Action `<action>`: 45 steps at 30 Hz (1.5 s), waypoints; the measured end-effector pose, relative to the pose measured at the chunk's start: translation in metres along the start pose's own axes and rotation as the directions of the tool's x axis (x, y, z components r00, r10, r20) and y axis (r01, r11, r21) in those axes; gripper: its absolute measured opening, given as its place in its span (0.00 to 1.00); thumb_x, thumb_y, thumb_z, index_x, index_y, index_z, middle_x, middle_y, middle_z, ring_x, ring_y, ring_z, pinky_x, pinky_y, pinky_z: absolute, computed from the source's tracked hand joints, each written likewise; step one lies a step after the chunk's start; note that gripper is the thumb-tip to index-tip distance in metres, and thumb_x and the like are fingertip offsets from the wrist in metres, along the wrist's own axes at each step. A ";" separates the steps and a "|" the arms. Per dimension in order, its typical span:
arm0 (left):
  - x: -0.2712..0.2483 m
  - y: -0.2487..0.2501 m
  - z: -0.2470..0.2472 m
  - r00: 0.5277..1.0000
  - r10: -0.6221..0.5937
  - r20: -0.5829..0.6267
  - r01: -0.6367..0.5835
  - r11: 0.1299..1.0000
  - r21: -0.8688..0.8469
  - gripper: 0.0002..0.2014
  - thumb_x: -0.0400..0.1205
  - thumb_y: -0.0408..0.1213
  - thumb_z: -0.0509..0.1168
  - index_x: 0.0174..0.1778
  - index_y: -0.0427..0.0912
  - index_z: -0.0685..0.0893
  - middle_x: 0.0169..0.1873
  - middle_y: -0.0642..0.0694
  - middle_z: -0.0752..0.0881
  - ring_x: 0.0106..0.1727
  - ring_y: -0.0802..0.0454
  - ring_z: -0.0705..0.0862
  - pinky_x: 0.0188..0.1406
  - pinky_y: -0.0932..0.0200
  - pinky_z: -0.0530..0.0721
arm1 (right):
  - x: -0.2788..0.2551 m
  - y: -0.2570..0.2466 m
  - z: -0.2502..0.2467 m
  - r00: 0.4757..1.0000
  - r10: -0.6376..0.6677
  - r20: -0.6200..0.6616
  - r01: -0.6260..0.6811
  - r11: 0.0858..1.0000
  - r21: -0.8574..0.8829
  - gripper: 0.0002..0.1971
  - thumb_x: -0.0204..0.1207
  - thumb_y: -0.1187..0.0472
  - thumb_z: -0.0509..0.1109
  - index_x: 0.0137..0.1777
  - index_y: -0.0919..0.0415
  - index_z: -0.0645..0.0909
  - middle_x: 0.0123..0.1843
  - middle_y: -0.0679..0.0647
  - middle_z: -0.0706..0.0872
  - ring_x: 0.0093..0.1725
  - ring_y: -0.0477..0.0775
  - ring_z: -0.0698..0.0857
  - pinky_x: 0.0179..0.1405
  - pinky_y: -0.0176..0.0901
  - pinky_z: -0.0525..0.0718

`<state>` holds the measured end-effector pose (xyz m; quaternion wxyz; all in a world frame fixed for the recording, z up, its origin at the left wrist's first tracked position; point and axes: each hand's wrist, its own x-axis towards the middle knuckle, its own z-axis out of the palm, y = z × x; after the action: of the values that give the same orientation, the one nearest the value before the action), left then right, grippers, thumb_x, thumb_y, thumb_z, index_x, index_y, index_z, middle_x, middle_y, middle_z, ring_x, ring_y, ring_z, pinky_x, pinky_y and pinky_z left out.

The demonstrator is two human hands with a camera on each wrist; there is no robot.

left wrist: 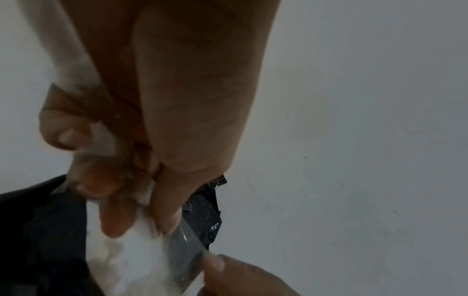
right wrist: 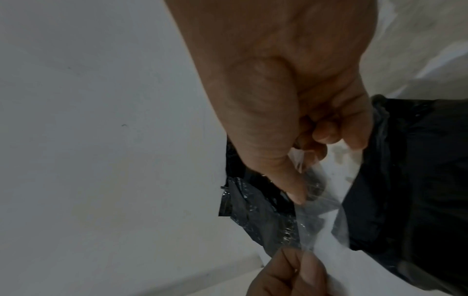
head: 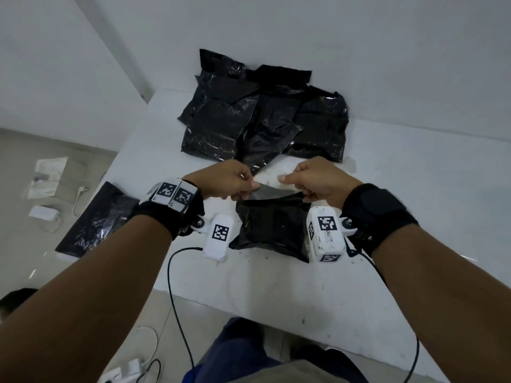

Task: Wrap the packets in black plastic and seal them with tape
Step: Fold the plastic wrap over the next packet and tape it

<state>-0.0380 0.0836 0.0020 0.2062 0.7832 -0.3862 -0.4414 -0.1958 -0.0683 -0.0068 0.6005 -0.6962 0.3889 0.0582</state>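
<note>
1. Packet, black-wrapped and puffy, lies on the white table right in front of us, between our 2 wrists; its far edge is where we are working.
2. Far left, 1 flat black sheet lies at the table's left edge, hanging partly over it; we judge it to be spare wrap, though we cannot tell whether anything is inside.
3. Our left hand pinches the left end of a clear tape strip between thumb and forefinger; the left wrist view shows that thumb pressed on the tape, with the other fingers curled.
4. The tape spans between both hands, stretched just above the packet's far edge and not yet pressed down along its length, as far as we can see.
5. Our right hand pinches the tape's right end, and its lower fingers seem to touch the black plastic at the packet's corner; the right wrist view shows thumb and finger closed on the film.
6. Beyond the hands, a pile of black bundles sits at the back of the table against the wall; these look already wrapped.
7. Progress, as we judge it: several bundles done, this 1 wrapped and at the sealing step. Left to do: lay the tape across the flap, smooth it, then deal with any remaining packets.
</note>
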 end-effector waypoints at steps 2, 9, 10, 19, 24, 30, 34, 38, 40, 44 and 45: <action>-0.002 -0.008 0.004 0.999 -0.033 0.033 0.032 0.999 0.038 0.11 0.85 0.44 0.67 0.44 0.39 0.85 0.33 0.47 0.89 0.28 0.60 0.81 0.27 0.62 0.72 | 0.002 0.011 0.007 0.999 0.049 0.008 -0.049 0.999 -0.018 0.18 0.72 0.56 0.81 0.32 0.56 0.73 0.28 0.52 0.75 0.27 0.48 0.73 0.23 0.36 0.79; -0.002 -0.032 0.015 0.997 -0.061 0.050 0.058 0.997 0.051 0.08 0.85 0.37 0.67 0.52 0.35 0.84 0.35 0.45 0.89 0.29 0.58 0.80 0.21 0.72 0.72 | 0.005 0.033 0.032 0.998 0.059 0.027 -0.059 0.998 -0.004 0.17 0.74 0.59 0.80 0.34 0.58 0.73 0.29 0.52 0.75 0.28 0.47 0.75 0.22 0.33 0.78; -0.001 -0.032 0.018 0.998 -0.059 0.039 0.058 0.998 0.028 0.08 0.85 0.35 0.67 0.55 0.35 0.82 0.35 0.44 0.88 0.27 0.59 0.80 0.20 0.73 0.71 | 0.006 0.036 0.034 0.998 0.056 0.020 -0.056 0.998 0.007 0.16 0.74 0.59 0.79 0.35 0.58 0.73 0.30 0.52 0.75 0.28 0.47 0.75 0.22 0.33 0.79; 0.014 -0.036 0.042 0.991 -0.045 0.123 0.041 0.998 0.037 0.09 0.86 0.32 0.65 0.61 0.36 0.84 0.38 0.43 0.87 0.33 0.57 0.83 0.30 0.69 0.78 | 0.010 0.057 0.046 0.996 0.083 -0.018 -0.083 0.996 0.032 0.16 0.75 0.57 0.79 0.34 0.58 0.73 0.29 0.52 0.76 0.28 0.48 0.76 0.25 0.36 0.80; 0.015 -0.032 0.047 0.986 -0.063 0.152 0.050 0.995 0.091 0.07 0.86 0.33 0.65 0.57 0.38 0.86 0.33 0.46 0.86 0.34 0.53 0.83 0.35 0.64 0.81 | 0.005 0.074 0.052 0.992 0.124 0.031 -0.125 0.992 0.017 0.15 0.75 0.56 0.78 0.40 0.60 0.74 0.30 0.53 0.75 0.29 0.48 0.76 0.26 0.36 0.82; 0.009 -0.028 0.048 0.983 -0.082 0.161 0.059 0.988 0.144 0.08 0.85 0.38 0.66 0.51 0.36 0.88 0.32 0.49 0.86 0.29 0.55 0.80 0.24 0.69 0.75 | -0.004 0.081 0.052 0.990 0.133 0.053 -0.133 0.991 -0.009 0.16 0.75 0.55 0.78 0.37 0.60 0.74 0.29 0.53 0.75 0.31 0.50 0.76 0.24 0.36 0.80; 0.008 -0.028 0.037 0.991 -0.093 0.093 0.081 0.988 0.130 0.08 0.85 0.42 0.68 0.43 0.42 0.86 0.32 0.52 0.89 0.30 0.58 0.83 0.25 0.67 0.75 | -0.003 0.069 0.031 0.998 0.069 -0.013 -0.069 0.998 0.000 0.16 0.74 0.57 0.79 0.35 0.61 0.75 0.28 0.53 0.76 0.27 0.49 0.76 0.20 0.34 0.77; 0.010 -0.029 0.030 0.992 -0.111 0.061 0.108 0.992 0.060 0.09 0.85 0.42 0.68 0.41 0.43 0.84 0.36 0.49 0.91 0.33 0.58 0.85 0.29 0.63 0.74 | 0.003 0.055 0.019 0.998 0.043 -0.035 -0.043 0.999 -0.013 0.16 0.74 0.60 0.80 0.35 0.63 0.76 0.28 0.54 0.76 0.24 0.47 0.75 0.18 0.32 0.76; 0.011 -0.025 0.026 0.995 -0.097 0.036 0.094 0.993 0.065 0.10 0.85 0.41 0.68 0.39 0.43 0.83 0.36 0.49 0.91 0.31 0.58 0.84 0.27 0.63 0.73 | 0.008 0.050 0.019 0.997 0.047 -0.064 -0.047 0.999 0.008 0.16 0.76 0.56 0.78 0.35 0.63 0.76 0.28 0.54 0.77 0.24 0.46 0.76 0.19 0.32 0.78; 0.012 -0.020 0.015 0.997 -0.069 -0.034 0.072 0.994 0.086 0.10 0.84 0.40 0.68 0.37 0.42 0.84 0.33 0.50 0.89 0.29 0.59 0.82 0.22 0.67 0.72 | 0.018 0.046 0.019 0.988 0.080 -0.135 -0.075 0.996 0.048 0.21 0.85 0.44 0.63 0.46 0.64 0.79 0.33 0.58 0.86 0.28 0.51 0.80 0.23 0.38 0.82; 0.012 -0.020 0.011 0.996 -0.069 -0.057 0.074 0.994 0.084 0.10 0.84 0.40 0.68 0.37 0.42 0.84 0.33 0.50 0.89 0.29 0.59 0.82 0.21 0.68 0.72 | 0.022 0.049 0.019 0.981 0.075 -0.180 -0.075 0.997 0.006 0.21 0.85 0.45 0.63 0.44 0.64 0.79 0.35 0.60 0.87 0.30 0.53 0.82 0.25 0.41 0.84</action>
<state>-0.0353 0.0870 -0.0236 0.1670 0.8164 -0.3708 -0.4101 -0.2036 -0.0605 -0.0629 0.5600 -0.6836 0.4677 0.0178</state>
